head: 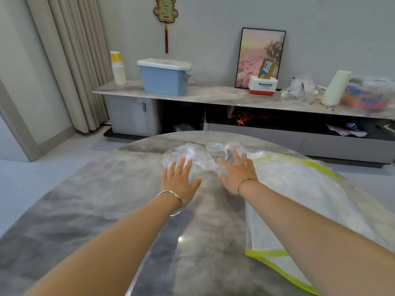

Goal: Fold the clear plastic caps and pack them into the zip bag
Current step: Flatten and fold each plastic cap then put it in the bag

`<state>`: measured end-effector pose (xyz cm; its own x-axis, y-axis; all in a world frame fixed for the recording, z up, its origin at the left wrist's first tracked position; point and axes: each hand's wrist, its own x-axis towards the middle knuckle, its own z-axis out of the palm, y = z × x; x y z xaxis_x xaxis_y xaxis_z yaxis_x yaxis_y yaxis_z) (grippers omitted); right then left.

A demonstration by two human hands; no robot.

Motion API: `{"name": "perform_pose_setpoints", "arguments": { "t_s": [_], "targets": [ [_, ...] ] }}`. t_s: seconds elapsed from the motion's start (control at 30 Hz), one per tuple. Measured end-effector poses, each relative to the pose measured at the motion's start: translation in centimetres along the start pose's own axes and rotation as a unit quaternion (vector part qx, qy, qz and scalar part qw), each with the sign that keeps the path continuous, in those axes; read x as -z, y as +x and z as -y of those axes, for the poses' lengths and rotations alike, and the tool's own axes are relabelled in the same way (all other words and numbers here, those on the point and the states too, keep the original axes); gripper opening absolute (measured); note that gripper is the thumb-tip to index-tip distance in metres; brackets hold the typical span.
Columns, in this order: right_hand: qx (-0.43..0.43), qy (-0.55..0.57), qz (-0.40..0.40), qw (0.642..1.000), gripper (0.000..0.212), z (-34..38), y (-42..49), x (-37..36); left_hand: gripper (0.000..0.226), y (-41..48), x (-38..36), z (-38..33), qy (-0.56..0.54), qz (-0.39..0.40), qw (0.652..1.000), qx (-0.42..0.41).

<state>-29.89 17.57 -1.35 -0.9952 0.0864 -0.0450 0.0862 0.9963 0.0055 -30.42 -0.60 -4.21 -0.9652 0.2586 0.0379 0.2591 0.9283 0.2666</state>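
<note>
Hands (180, 181) (238, 175) flat on plastic caps (193, 152)

A single wide-angle camera, worn on the person's head, looks forward and down along both outstretched forearms. It sits close over the grey marbled table (85, 210), with the left hand (179, 182) and right hand (237, 175) near the centre of the frame. Beyond, the view faces a low sideboard (213, 96) set against the far wall (213, 28).
</note>
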Motion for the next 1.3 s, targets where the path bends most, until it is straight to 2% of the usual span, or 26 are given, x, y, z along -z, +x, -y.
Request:
{"name": "perform_pose_setpoints", "arguments": {
  "t_s": [0.17, 0.3, 0.4, 0.53, 0.67, 0.87, 1.0, 1.07, 1.17, 1.23, 1.3],
  "targets": [
    [-0.023, 0.014, 0.053, 0.998, 0.058, 0.5, 1.8, -1.6, 0.062, 1.6, -0.9, 1.1, 0.055, 0.06, 0.996, 0.026],
    [-0.003, 0.062, 0.062, 0.996, 0.05, 1.8, 0.3, -2.5, 0.054, -0.4, -0.6, 2.8, 0.058, 0.012, 0.997, 0.05],
    [0.024, 0.114, 0.089, 0.989, 0.046, 3.4, -2.3, -2.1, 0.05, -3.3, 0.5, 4.3, 0.067, 0.016, 0.995, 0.076],
    [0.057, 0.182, 0.142, 0.971, 0.017, 5.6, -8.1, -1.3, 0.048, -8.9, 1.8, 5.6, 0.074, 0.049, 0.991, 0.102],
    [0.064, 0.22, 0.204, 0.952, 0.038, 6.6, -15.9, -0.3, 0.045, -14.9, 3.1, 5.6, 0.077, 0.083, 0.988, 0.105],
    [0.091, 0.281, 0.243, 0.924, 0.034, 4.8, -28.1, -0.8, 0.044, -23.6, 4.0, 3.8, 0.116, 0.126, 0.982, 0.083],
    [0.069, 0.314, 0.249, 0.914, 0.05, 2.4, -34.9, -1.2, 0.055, -28.6, 4.3, 1.3, 0.154, 0.127, 0.978, 0.065],
    [0.059, 0.367, 0.247, 0.895, 0.052, 1.2, -37.1, -1.6, 0.062, -30.5, 4.4, -0.6, 0.165, 0.091, 0.982, 0.022],
    [0.039, 0.433, 0.256, 0.864, 0.055, -0.3, -39.1, -1.2, 0.059, -32.8, 4.3, -3.5, 0.11, 0.058, 0.98, -0.153],
    [0.037, 0.474, 0.268, 0.838, 0.06, -1.2, -40.0, -0.3, 0.066, -34.2, 3.6, -5.1, 0.057, 0.095, 0.961, -0.254],
    [0.005, 0.503, 0.267, 0.822, 0.062, -2.5, -40.3, 0.4, 0.075, -35.3, 2.6, -6.1, 0.064, 0.147, 0.945, -0.285]
  ]
}}
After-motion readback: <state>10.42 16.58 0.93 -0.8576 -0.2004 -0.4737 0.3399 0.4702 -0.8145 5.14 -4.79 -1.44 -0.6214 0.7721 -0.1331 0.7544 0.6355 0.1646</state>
